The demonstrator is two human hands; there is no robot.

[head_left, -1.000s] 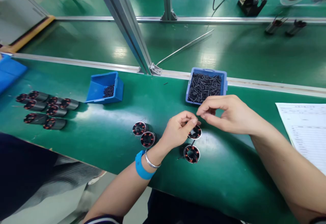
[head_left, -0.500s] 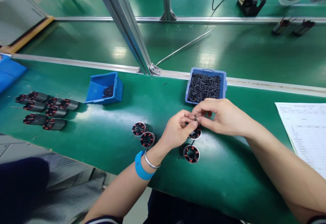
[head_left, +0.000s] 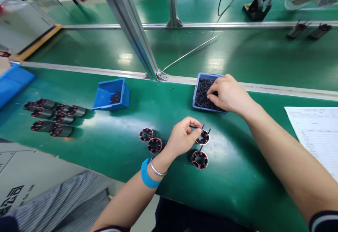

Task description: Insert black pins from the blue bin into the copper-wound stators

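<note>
My left hand [head_left: 185,135] is closed at the left edge of a ring-shaped motor part [head_left: 203,137] with copper windings; what its fingertips pinch is too small to name. Thin black sleeves stand up from that part's rim. Over the right side of a blue-violet bin [head_left: 195,96] full of short black tubes [head_left: 204,93] is my right hand [head_left: 224,93], its fingertips bent down among the tubes; whether they hold one is hidden. Just below my left hand's part stands a second one [head_left: 200,159]. Two more [head_left: 146,134] [head_left: 155,145] stand to the left of my left hand.
A blue bin [head_left: 112,94] with a few black tubes lies left of centre. Several motor parts [head_left: 61,130] lie at the far left. A metal post [head_left: 132,27] rises behind the bins. Printed sheets [head_left: 314,130] lie at the right, and a thin rod [head_left: 190,51] rests beyond the rail.
My right hand has left the motor part and moved up and right to the bin of tubes. My left hand remains by the part, where upright black sleeves now show. The view has shifted slightly.
</note>
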